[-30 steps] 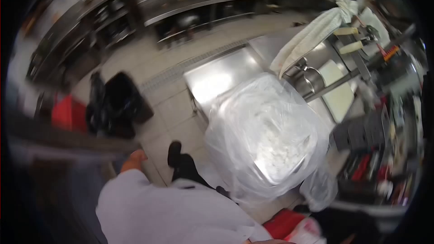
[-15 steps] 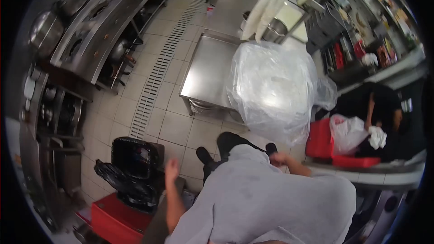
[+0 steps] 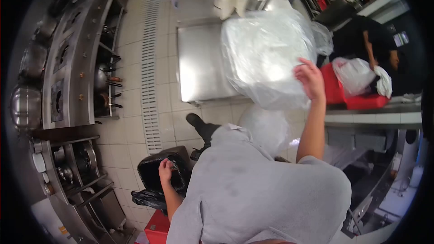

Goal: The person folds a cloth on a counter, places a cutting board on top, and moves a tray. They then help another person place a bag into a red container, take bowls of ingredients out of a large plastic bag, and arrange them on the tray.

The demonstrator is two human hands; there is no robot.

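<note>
While the right hand (image 3: 311, 77) lies open on the plastic-wrapped tray (image 3: 264, 54), left hand (image 3: 165, 170) grips bin (image 3: 158, 171) rim; support the tray's underside evenly.

The clear plastic bag (image 3: 264, 54) veils its contents; the left hand's fingers (image 3: 168, 166) blur against the black bin (image 3: 156, 174).

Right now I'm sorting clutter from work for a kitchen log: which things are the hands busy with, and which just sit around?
In hand:
right hand against the clear plastic bag
left hand at the black bin

Lying about:
steel table
red crate
floor drain grate
white bag beside a co-worker
</note>
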